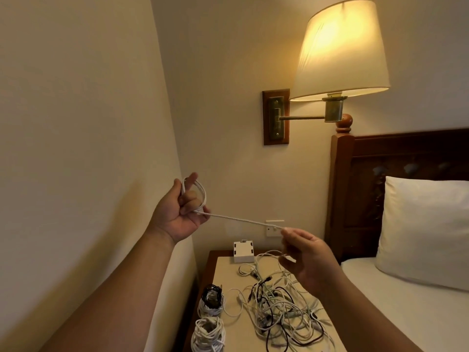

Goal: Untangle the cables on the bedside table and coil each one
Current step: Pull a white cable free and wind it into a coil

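We are coiling a white cable mid-frame, our left hand curling its fingers round the loop and our right hand pinching the taut run, while two coils are sitting at bottom centre beside a big tangle awaiting us on the worktop.

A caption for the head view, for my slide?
Left hand holds a looped white cable; right hand pinches its taut length above the tangle.

Bare left grip, bare right grip, bare forearms to frame edge

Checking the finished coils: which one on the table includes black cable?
The farther coil, behind the all-white coil; black loops top it.
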